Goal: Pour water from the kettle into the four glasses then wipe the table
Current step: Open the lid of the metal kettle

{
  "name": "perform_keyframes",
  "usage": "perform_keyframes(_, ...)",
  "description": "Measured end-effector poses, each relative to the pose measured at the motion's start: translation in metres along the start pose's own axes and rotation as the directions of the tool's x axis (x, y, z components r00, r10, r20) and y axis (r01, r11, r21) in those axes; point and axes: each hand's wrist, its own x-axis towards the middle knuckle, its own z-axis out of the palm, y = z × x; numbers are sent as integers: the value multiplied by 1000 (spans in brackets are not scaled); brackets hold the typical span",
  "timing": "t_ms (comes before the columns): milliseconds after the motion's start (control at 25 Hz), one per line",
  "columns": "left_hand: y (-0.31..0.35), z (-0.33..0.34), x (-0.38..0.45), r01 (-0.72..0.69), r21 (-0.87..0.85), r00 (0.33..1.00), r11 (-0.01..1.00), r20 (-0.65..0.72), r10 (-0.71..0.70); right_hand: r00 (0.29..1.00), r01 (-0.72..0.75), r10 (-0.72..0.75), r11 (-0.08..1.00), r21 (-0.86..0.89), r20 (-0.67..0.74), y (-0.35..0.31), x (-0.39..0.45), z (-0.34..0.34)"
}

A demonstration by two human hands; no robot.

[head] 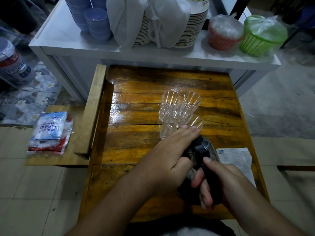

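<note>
Kettle (202,160) sits low over the near half of the wooden bench (136,145), steel body mostly hidden under both hands. Right hand (221,183) has its grip closed round the black handle, thumb laid along the top. Left hand (172,155) lies flat over the lid, fingers stretched toward the spout end, pressing rather than clasping. Spout itself not visible; cannot tell whether water is running. Four glasses (180,113) stand just beyond the kettle in a tight cluster, touching or nearly so, the two nearest partly behind the left fingertips; whether any holds water cannot be told. Risks, as judged: spout is blocked from sight by the left hand, so the stream may miss a rim and land between glasses; fingertips sit very close to the nearest rims and a forward tilt could knock one into its neighbours; tall narrow glasses packed together would topple in a chain; if the water is hot, the palm on the lid is exposed. Bench surface beyond and left of the kettle shines as if wet, so bases may slide. White cloth (237,160) lies just right of the kettle, clear of the pour. Left of the kettle, off the bench on a lower wooden ledge, a plastic packet (49,132). Far beyond, a white cabinet (71,46) carries stacked plates (192,29), blue cups (95,23) and two covered baskets (245,36); none obstructs.
</note>
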Motion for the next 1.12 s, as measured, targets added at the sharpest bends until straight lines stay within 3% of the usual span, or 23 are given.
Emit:
perform_keyframes(760, 0, 3, -3, -22, 17, 998, 1000, -63, 23, 982, 52, -38, 996, 70, -186, 1, -5, 2)
perform_keyframes(1120, 1, 7, -4, -13, 4, 994, 1000, -111, 14, 959, 144, -136, 989, 15, -250, 5, -4, -1)
